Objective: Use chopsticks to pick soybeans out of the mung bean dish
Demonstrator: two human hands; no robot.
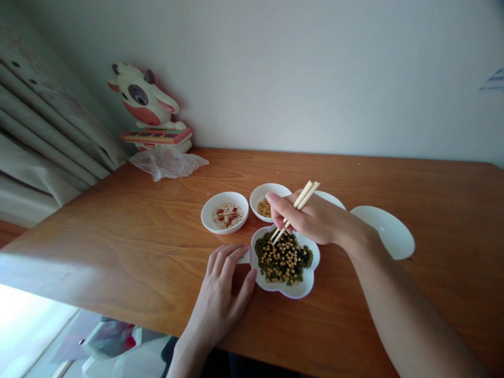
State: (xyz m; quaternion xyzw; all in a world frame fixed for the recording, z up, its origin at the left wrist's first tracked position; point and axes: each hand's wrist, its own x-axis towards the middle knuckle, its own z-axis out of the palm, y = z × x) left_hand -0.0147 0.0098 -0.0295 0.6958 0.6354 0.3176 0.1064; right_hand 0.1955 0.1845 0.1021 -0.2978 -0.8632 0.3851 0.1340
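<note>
My right hand (311, 216) is closed round a pair of wooden chopsticks (296, 210), their tips dipped into a white flower-shaped bowl (296, 287) of mixed green and yellow beans. My left hand (221, 294) rests flat on the wooden table (129, 241), fingers apart, fingertips touching the left rim of that bowl. Behind it stand a small white bowl (219, 203) of pale seeds and red nuts, and another small white bowl (260, 195) with yellow beans.
A white dish (388, 231) lies to the right, another white dish (333, 199) partly hidden behind my right hand. A cow-shaped toy keyboard (151, 113) and a crumpled plastic bag (167, 163) sit at the back left by the wall. Curtains (43, 131) hang on the left.
</note>
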